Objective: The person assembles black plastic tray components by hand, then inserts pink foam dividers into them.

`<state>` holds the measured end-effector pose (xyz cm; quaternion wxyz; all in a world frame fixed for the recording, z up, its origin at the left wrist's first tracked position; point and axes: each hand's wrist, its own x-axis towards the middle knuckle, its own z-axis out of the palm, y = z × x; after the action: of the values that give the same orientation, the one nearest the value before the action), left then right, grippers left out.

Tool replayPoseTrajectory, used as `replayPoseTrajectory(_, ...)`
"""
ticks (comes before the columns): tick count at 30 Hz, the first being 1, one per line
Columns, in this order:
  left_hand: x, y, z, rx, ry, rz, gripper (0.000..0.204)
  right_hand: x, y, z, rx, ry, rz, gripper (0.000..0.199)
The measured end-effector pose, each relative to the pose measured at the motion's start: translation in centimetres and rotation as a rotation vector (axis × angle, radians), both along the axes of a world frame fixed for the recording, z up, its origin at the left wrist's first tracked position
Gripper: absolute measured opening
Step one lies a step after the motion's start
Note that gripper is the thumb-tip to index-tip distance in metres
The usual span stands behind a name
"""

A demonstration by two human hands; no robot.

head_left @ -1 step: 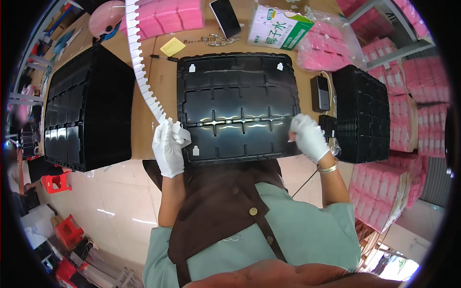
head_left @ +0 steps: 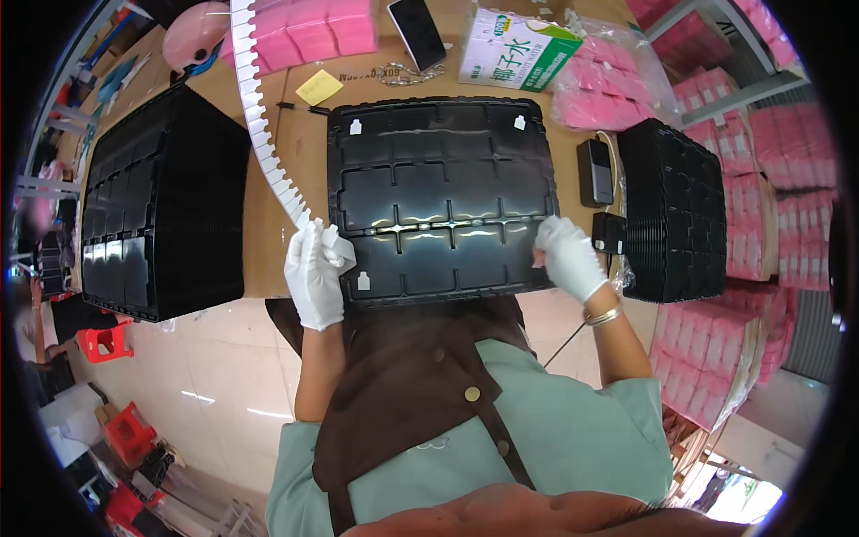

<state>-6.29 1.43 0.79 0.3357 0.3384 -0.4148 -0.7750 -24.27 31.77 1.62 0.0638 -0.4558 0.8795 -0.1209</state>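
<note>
far left: tall stack of black trays (head_left: pixel 161 206) on the cardboard-covered table (head_left: pixel 268 242), well apart from the hands. behind it a pink helmet (head_left: pixel 192 36) at the table's far edge.

next: long white strip of small tags (head_left: pixel 259 116) runs from the top of frame down to the left hand (head_left: pixel 315 273). left hand is white-gloved, fingers closed around the strip's lower end, with a loose white tag (head_left: pixel 342 255) at the fingertips. the hand sits on the near left corner of the centre tray.

centre: black compartment tray (head_left: pixel 438 197) lies flat on the table directly in front of the person, near edge at the table edge. small white tags already sit in it: two at the far corners, one at the near left (head_left: pixel 363 281). rest of the compartments look bare and glossy.

behind the tray: yellow sticky note (head_left: pixel 319 87), pink packs (head_left: pixel 309 31), a phone (head_left: pixel 417 31), a green and white carton (head_left: pixel 514 49), a clear bag of pink packs (head_left: pixel 604 94).

right hand (head_left: pixel 568 258), also white-gloved, rests on the tray's near right edge, fingers curled in a pinch; something small may be between them, cannot tell for certain. bangle on that wrist.

right of the tray: two small dark devices (head_left: pixel 595 170) with a cable, then a second stack of black trays (head_left: pixel 676 210). far right: shelves and piles of pink packs (head_left: pixel 769 206).
</note>
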Motion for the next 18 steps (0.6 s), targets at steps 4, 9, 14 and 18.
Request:
replayPoseTrajectory(4,-0.8,0.4,-0.4,-0.062,-0.088,-0.1,0.018,0.9,0.1,-1.8,0.089,0.063,-0.123,0.013)
replayPoseTrajectory(9,-1.0,1.0,-0.5,-0.115,-0.13,-0.066,0.02,0.4,-0.5,-1.3,0.147,-0.021,-0.18,0.009)
replayPoseTrajectory(14,-0.8,1.0,-0.8,-0.117,-0.125,-0.06,0.018,-0.2,0.4,-1.8,0.142,-0.055,-0.173,0.008)
replayPoseTrajectory(18,-0.1,0.6,-0.3,-0.131,-0.122,-0.055,0.017,-0.8,1.5,-0.6,-0.096,-0.319,-0.058,0.008)
